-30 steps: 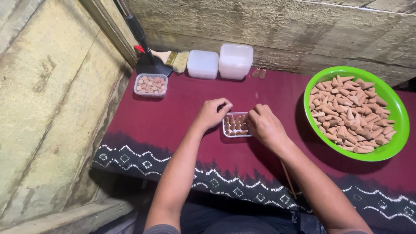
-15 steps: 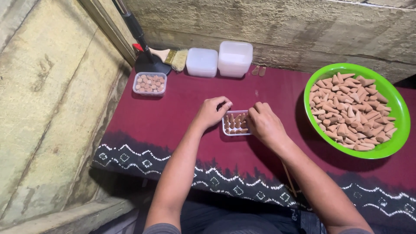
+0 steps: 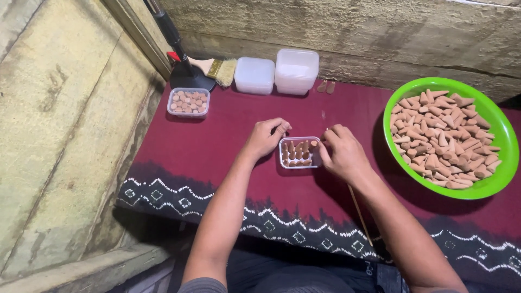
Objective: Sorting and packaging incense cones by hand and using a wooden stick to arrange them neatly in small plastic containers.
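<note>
A small clear plastic box with brown cone-shaped pieces standing in it sits on the maroon cloth. My left hand rests at its left edge, fingers curled against the rim. On the box's right side is my right hand, fingertips pinched over the right end, where a cone shows at its tips. A green bowl heaped with loose brown cones lies to the right.
A filled clear box stands at the back left. Two stacks of white plastic containers, a brush and a black pole base line the stone wall. Two loose cones lie nearby. A thin stick lies under my right arm.
Both hands stay at the small box; the fingers have shifted only slightly. Nothing else has moved.
</note>
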